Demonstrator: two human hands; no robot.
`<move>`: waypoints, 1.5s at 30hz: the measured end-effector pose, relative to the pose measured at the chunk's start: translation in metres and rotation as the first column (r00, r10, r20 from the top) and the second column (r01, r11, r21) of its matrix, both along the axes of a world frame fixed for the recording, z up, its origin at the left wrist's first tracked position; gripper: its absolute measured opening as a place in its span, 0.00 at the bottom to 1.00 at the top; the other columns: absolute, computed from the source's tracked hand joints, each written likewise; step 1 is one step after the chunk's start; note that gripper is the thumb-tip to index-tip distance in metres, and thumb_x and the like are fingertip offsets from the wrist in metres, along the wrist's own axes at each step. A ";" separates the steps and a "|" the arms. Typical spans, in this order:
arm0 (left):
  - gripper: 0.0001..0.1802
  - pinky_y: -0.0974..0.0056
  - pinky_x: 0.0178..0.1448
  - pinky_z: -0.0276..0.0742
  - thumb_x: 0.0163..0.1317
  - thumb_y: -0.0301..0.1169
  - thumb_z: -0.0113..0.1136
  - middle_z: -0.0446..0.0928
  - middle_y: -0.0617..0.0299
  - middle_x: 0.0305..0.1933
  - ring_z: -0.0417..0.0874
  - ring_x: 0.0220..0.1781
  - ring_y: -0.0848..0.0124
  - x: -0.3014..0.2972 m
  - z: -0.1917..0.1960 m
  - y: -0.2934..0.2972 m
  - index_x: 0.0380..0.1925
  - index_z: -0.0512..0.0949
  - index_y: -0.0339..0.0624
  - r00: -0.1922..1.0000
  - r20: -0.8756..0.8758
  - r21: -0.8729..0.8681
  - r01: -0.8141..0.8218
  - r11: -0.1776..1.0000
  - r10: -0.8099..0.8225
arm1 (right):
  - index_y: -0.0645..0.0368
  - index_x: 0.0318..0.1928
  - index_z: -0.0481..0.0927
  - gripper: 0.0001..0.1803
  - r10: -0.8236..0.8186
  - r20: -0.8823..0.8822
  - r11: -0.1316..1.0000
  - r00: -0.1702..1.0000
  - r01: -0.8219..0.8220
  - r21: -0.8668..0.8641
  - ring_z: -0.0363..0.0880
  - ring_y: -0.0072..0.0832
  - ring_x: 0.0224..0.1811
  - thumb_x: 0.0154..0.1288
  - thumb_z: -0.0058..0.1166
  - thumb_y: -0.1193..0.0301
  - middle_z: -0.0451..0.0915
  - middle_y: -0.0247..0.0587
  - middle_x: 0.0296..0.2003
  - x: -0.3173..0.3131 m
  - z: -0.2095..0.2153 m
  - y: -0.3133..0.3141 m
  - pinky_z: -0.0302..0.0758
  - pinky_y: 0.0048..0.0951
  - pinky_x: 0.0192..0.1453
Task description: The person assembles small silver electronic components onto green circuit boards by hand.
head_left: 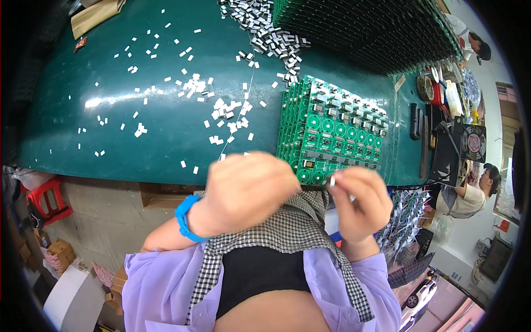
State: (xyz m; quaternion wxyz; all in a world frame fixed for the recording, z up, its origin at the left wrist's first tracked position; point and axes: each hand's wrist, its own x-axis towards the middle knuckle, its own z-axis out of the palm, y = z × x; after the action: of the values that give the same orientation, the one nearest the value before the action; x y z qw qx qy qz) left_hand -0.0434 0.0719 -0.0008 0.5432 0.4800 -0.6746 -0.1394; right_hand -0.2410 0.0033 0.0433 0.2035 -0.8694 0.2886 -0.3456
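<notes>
My left hand [251, 187], with a blue band on its wrist, is raised over the table's near edge. It is smeared by motion and its fingers are turned away, so what it holds cannot be told. To its right, my right hand [362, 202] pinches a small white piece [332, 181] between thumb and fingertips. Just beyond both hands stands a stack of green circuit boards [345, 138], bearing rows of small digit displays and round printed rings. Small white rectangular pieces [224, 109] lie loose on the green tabletop [166, 119], left of the boards.
A heap of small black-and-white blocks [260, 30] lies at the far side, beside a tall block of stacked boards [370, 33]. Tools and a black fan [473, 143] sit at the right. A red stool [50, 203] stands lower left. Two other people are at the right.
</notes>
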 end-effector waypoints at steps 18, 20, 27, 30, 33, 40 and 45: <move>0.22 0.60 0.46 0.75 0.51 0.12 0.56 0.76 0.51 0.40 0.79 0.40 0.58 0.042 -0.037 -0.018 0.48 0.77 0.38 0.886 0.240 0.345 -0.460 0.818 0.397 | 0.66 0.32 0.82 0.12 -0.002 -0.196 0.997 0.981 -0.013 -0.073 0.81 0.32 0.29 0.43 0.65 0.86 0.81 0.42 0.29 0.005 0.001 -0.014 0.77 0.26 0.32; 0.23 0.60 0.45 0.75 0.51 0.12 0.56 0.76 0.51 0.39 0.79 0.39 0.59 0.043 -0.038 -0.017 0.48 0.77 0.39 0.881 0.249 0.345 -0.468 0.814 0.402 | 0.65 0.33 0.83 0.13 0.057 -0.197 0.990 0.979 -0.082 -0.119 0.81 0.33 0.29 0.42 0.64 0.85 0.80 0.42 0.31 0.002 -0.002 -0.017 0.77 0.28 0.29; 0.19 0.65 0.47 0.79 0.53 0.13 0.60 0.79 0.54 0.40 0.81 0.41 0.69 0.037 -0.016 -0.010 0.47 0.78 0.33 0.932 -0.235 0.472 -0.139 0.871 0.276 | 0.64 0.36 0.83 0.15 -0.013 -0.298 0.998 0.954 -0.005 -0.060 0.81 0.32 0.30 0.42 0.67 0.82 0.80 0.41 0.33 -0.001 0.003 -0.009 0.76 0.27 0.28; 0.17 0.65 0.50 0.81 0.55 0.13 0.61 0.79 0.52 0.41 0.82 0.45 0.68 0.015 0.008 0.003 0.47 0.77 0.29 0.733 -0.669 0.409 0.223 0.885 0.125 | 0.64 0.39 0.83 0.18 0.008 -0.234 0.998 0.972 -0.023 -0.061 0.81 0.32 0.30 0.42 0.70 0.79 0.80 0.43 0.35 0.001 0.009 -0.007 0.76 0.26 0.29; 0.19 0.65 0.50 0.82 0.54 0.12 0.62 0.78 0.51 0.41 0.83 0.44 0.66 0.002 0.019 0.006 0.48 0.76 0.28 0.775 -0.625 0.314 0.361 0.878 -0.095 | 0.65 0.41 0.83 0.20 0.118 0.047 0.941 0.992 -0.126 0.315 0.82 0.34 0.33 0.44 0.70 0.79 0.81 0.46 0.37 0.008 0.011 0.004 0.79 0.27 0.33; 0.19 0.67 0.52 0.80 0.55 0.14 0.64 0.78 0.56 0.41 0.82 0.45 0.71 -0.012 0.016 0.005 0.48 0.75 0.30 0.647 -0.760 0.358 0.500 0.789 -0.065 | 0.64 0.36 0.83 0.14 0.209 0.094 0.978 0.973 -0.210 -0.006 0.84 0.33 0.32 0.44 0.67 0.83 0.82 0.45 0.34 0.005 -0.005 0.003 0.81 0.26 0.32; 0.09 0.68 0.53 0.79 0.61 0.18 0.60 0.78 0.58 0.40 0.81 0.46 0.74 -0.015 0.012 0.006 0.42 0.75 0.30 0.505 -0.861 0.301 0.588 0.751 -0.051 | 0.64 0.36 0.83 0.14 0.232 0.078 0.971 0.970 -0.235 0.040 0.84 0.33 0.32 0.45 0.67 0.83 0.82 0.45 0.35 0.001 -0.003 0.002 0.81 0.26 0.33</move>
State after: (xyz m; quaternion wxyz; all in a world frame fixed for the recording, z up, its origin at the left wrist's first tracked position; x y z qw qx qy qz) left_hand -0.0589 0.0775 0.0108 0.5836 0.3558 -0.3553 -0.6376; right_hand -0.2402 0.0055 0.0398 0.2743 -0.8789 0.1850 -0.3436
